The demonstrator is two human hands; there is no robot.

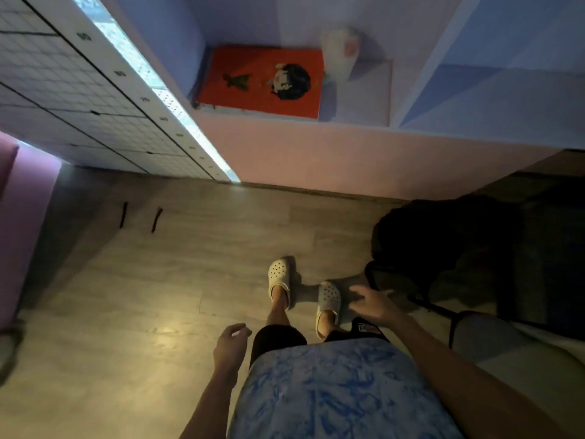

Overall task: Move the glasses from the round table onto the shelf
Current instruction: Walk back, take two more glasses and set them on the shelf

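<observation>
I stand on a wooden floor facing a pale pink shelf unit (316, 147). Its open compartment holds a red book (262, 80) with a cartoon figure on the cover and a white plush toy (340, 50) beside it. My left hand (231, 343) hangs low by my hip, fingers loosely curled, holding nothing. My right hand (373, 304) is stretched forward and down with spread fingers, empty. No glasses and no round table show in this view.
A dark bag or chair (443, 248) sits on the floor at the right, close to my right hand. A tall white perforated panel (95, 99) stands at the left of the shelf. A pink piece of furniture (19, 232) lines the left edge. My feet wear white clogs.
</observation>
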